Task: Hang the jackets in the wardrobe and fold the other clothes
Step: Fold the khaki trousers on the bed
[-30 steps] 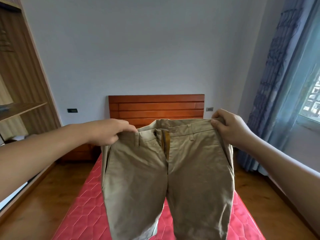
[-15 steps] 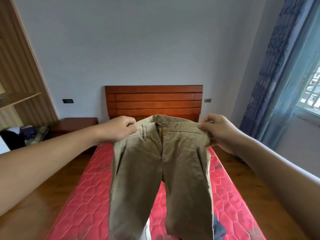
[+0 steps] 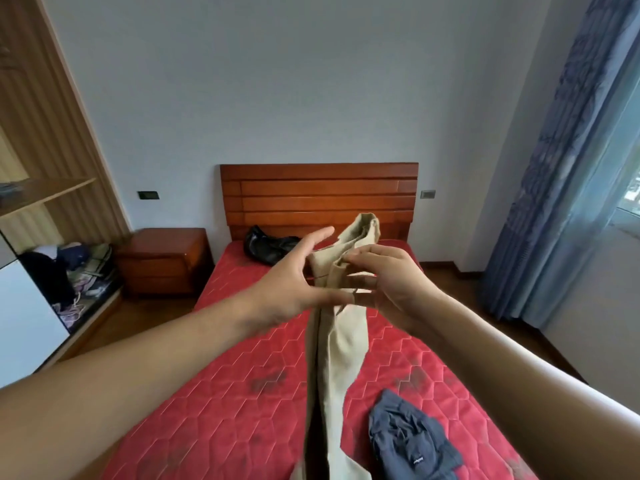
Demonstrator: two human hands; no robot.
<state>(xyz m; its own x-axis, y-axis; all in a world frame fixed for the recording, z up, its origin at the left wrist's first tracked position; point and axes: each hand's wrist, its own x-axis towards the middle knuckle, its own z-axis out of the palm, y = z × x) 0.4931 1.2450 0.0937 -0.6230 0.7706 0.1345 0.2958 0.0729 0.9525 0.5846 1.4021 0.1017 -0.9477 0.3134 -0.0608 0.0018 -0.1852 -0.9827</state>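
Right hand (image 3: 391,289) has its fingers curled in, pinching the waist of the tan trousers (image 3: 341,344) near the top. Left hand (image 3: 291,285) is against the other side of the same waist with its fingers straight and spread, thumb lying across the cloth toward the right hand's fingertips. It is not clenched.

Between the two hands the trousers are folded lengthwise, one half against the other. The waistband stands up above the fingers, and the legs hang straight down together over the middle of the red mattress (image 3: 214,410), running out of view at the near edge.

On the mattress near its near right corner lies a crumpled grey-blue garment (image 3: 408,441), apart from the trousers. At the far edge, against the wooden headboard (image 3: 318,195), sits a shiny black bundle (image 3: 266,247), jacket or bag I cannot tell.

Beside the far left corner stands a wooden nightstand (image 3: 162,261). Left of it is the open wardrobe (image 3: 41,133), with a heap of clothes (image 3: 76,271) on its bottom shelf. Blue curtains (image 3: 554,168) hang along the right.
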